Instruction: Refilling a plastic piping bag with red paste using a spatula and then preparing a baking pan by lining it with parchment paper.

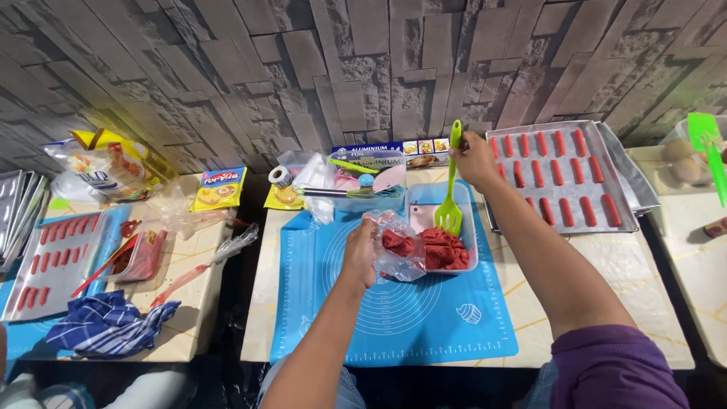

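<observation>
On the blue silicone baking mat (394, 318), the left hand (359, 254) grips a crumpled clear plastic piping bag (399, 250) of soft red dough, probably limp and best held by its neck. The right hand (474, 157) is closed on a light, stiff green slotted spatula (450, 198), its blade in the clear plastic tub (469, 208) of dough.

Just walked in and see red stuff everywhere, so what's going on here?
A person stands at a blue baking mat. Their left hand holds a clear plastic bag with red dough in it, and their right hand holds a green slotted spatula over a clear container of red dough. A metal tray of piped red sticks sits to the right.
</observation>
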